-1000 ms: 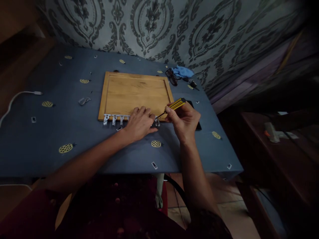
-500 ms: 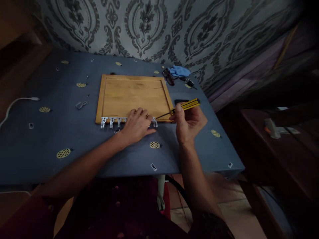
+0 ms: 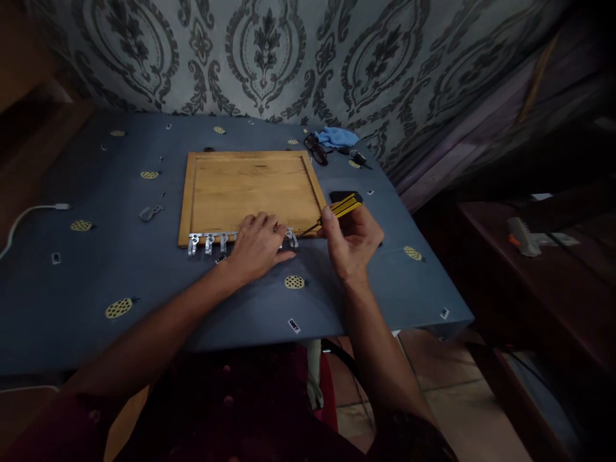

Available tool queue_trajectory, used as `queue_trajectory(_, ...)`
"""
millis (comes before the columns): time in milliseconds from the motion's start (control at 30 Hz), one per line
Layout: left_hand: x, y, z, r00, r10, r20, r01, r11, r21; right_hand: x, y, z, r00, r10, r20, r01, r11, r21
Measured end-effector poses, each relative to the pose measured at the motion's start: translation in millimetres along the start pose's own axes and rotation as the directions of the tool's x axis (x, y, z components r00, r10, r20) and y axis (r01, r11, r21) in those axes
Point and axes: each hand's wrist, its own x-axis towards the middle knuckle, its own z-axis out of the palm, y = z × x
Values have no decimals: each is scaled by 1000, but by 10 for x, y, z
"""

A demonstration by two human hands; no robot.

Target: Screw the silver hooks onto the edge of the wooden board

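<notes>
Pressing palm-down, the left hand (image 3: 260,244) lies flat over the right part of the hook rail (image 3: 208,238), fingers loosely spread on it, not wrapped round anything. The right hand (image 3: 351,240) is clamped on a yellow-and-black screwdriver (image 3: 345,205), its thin shaft slanting down-left with the tip at the rail's right end, just beside the left fingertips. The rail lies along the near edge of the wooden board (image 3: 250,186), hooks hanging over toward the person. Progress, as a judgement: the rail is lined up on the board and the driver is at the right end. Can't tell whether any screw is in, since the hand hides that stretch, and the left-end holes look too small to read. So fastening looks early or midway. The board sits mid-table, with the near table (image 3: 96,282) edge close under both wrists. A dark flat object (image 3: 339,195) lies just behind the screwdriver handle. There is open blue surface to the left, apart from a metal bracket (image 3: 150,212) and a white cable (image 3: 29,215). Glasses (image 3: 316,149) and a blue cloth (image 3: 337,136) sit near the wall, well apart from the hands.
</notes>
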Motion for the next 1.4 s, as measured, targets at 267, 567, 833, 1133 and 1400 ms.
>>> queue_trajectory(267, 21, 9, -6, 1000, -23, 16, 23, 1000, -1, 12, 46, 12, 999, 40, -37, -38, 998, 48)
queue_trajectory(567, 60, -3, 53, 998, -64, -9, 64, 998, -17, -18, 56, 49, 993, 6, 122, -10, 1000, 27)
queue_trajectory(833, 86, 31, 2, 995, -99, 23, 100, 994, -34, -22, 69, 45, 988, 11, 154, -19, 998, 54)
queue_trajectory(1133, 77, 38, -26, 994, -102, 44, 104, 994, -43, -13, 85, 38, 989, 33, 142, -41, 998, 53)
queue_trajectory(1400, 60, 56, -11, 993, -102, 55, 106, 993, -61, 46, 115, -22, 994, 42, -102, -34, 996, 77)
